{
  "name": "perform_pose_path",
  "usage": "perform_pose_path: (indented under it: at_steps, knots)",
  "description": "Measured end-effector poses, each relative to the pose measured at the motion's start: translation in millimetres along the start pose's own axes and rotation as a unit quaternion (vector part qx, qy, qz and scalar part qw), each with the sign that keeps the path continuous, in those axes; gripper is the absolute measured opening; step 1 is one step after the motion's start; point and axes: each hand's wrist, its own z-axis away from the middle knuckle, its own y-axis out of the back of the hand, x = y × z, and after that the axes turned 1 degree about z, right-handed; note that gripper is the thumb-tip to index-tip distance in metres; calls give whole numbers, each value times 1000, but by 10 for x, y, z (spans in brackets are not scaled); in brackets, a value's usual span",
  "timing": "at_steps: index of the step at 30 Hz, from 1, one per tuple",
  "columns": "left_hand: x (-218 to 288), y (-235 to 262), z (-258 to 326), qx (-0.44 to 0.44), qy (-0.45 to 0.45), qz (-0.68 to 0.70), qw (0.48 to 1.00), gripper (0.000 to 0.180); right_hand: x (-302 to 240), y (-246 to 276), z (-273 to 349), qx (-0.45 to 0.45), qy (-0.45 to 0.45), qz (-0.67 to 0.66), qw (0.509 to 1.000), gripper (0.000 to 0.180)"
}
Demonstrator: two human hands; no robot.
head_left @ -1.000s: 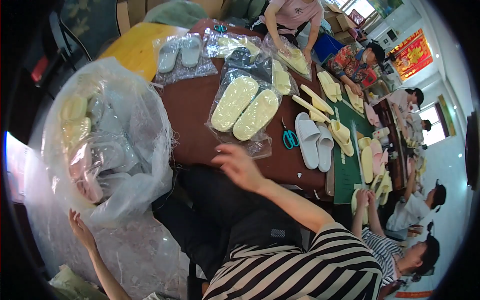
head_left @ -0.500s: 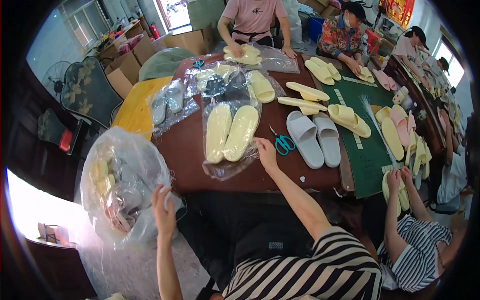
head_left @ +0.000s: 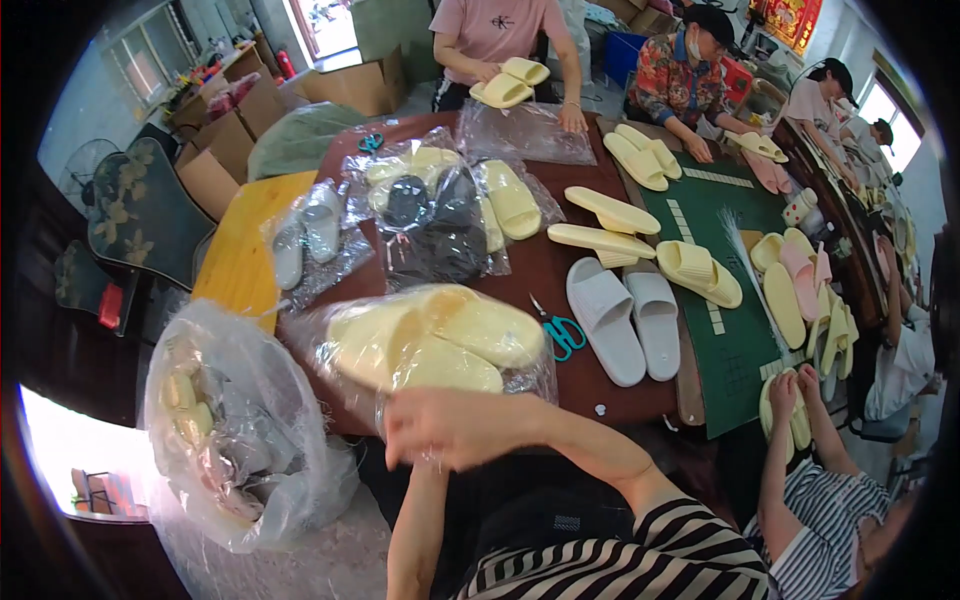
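Right hand [head_left: 455,425] motion-blurred, centre of frame, finger positions unreadable. Left hand [head_left: 430,464] mostly hidden behind it, grip can't be told. Bagged yellow slippers [head_left: 485,325] smeared, bag's bottom edge partly covered by right hand. Clear sack [head_left: 335,480], lower left: insides hazy. Striped shirt [head_left: 610,565] cut by bottom edge. Pink-shirted person [head_left: 505,35], top centre: head cropped.

Pair of pale yellow slippers [head_left: 495,330] sat inside clear plastic bag [head_left: 415,345], just left of frame centre. Slippers lay side by side, straps leftward, soles extending rightward. Bag appeared creased, glossy; left edge blurred.
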Motion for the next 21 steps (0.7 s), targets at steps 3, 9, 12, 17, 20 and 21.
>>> perform_pose_path:
  at_steps: [3, 9, 12, 17, 20, 21]
  knots:
    - [84, 211, 244, -11, 90, 308, 947, 56, 12, -203, 337, -107, 10, 138, 985, 20]
    - [644, 280, 899, 151, -2, 119, 981, 68, 160, -671, 1556, -26, -207, 432, 877, 47]
    - [738, 463, 1076, 142, 2, 182, 973, 82, 235, -766, 1852, 116, -319, 337, 878, 41]
    - [754, 608, 1309, 255, -61, 208, 942, 99, 839, -843, 2101, 425, -399, -29, 812, 29]
    - [882, 706, 1453, 296, -126, 162, 933, 91, 1203, -958, 1997, 537, -496, -175, 660, 39]
    - [903, 810, 1491, 321, -111, 60, 939, 84, 1247, -997, 1866, 527, -518, -180, 649, 44]
